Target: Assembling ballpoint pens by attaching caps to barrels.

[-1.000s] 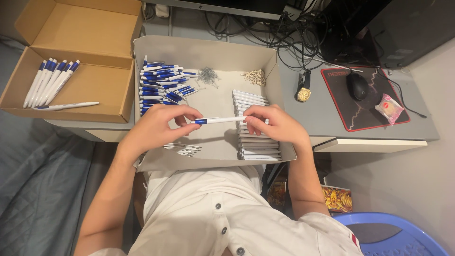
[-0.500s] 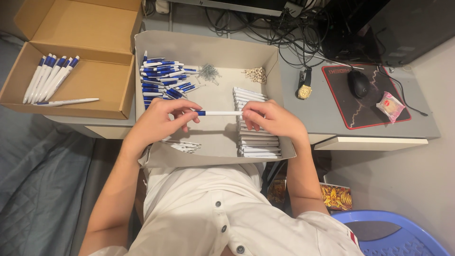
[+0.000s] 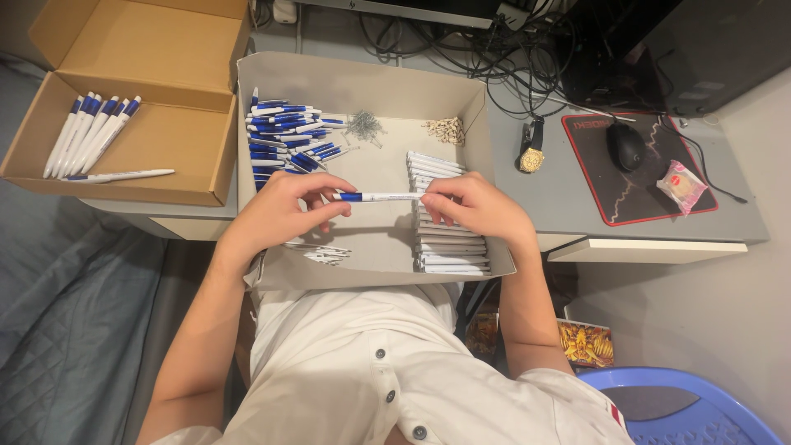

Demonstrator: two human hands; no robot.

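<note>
Grey desk (image 3: 568, 210) carries a shallow tray (image 3: 362, 78) over which left hand (image 3: 276, 210) and right hand (image 3: 478, 206) pinch shut a light, stiff, probably slippery pen (image 3: 379, 197) by its 2 ends.

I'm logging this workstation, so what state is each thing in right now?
pen: level, held at both ends over the tray
left hand: grips the pen's blue end
right hand: grips the pen's white end
grey tray: open, holding parts
cardboard box: flaps open, finished pens inside
white barrels: stacked in a row
blue parts: piled loose
</note>
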